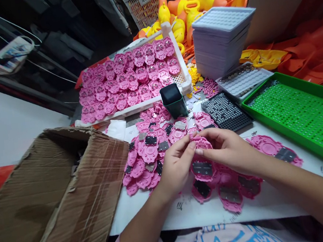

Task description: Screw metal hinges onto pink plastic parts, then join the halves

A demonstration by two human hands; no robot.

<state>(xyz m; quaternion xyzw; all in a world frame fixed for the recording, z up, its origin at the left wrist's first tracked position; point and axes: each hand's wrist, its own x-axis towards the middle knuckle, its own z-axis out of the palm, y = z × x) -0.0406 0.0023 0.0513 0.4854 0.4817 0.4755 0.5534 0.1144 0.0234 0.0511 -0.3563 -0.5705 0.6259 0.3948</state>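
Between the fingertips of both hands is a pink plastic casing half (202, 142), partly hidden by the fingers. My left hand (176, 164) pinches its left side with thumb and index finger. On the right edge, my right hand (231, 149) closes thumb and fingers. Just below lies another pink casing with a dark grey plate (202, 169), and more casings spread under the right wrist. To the left is a heap of pink casings (143, 158), several with black or grey plates. One pink casing (267, 146) lies beyond my right forearm.
A black cup (179, 109) stands behind the heap. Farther back, a white crate (188, 82) holds rows of pink units. Rightward are a black perforated tray (227, 113), a green tray (305, 119) and stacked white trays (217, 49). A cardboard box (80, 205) borders the left.
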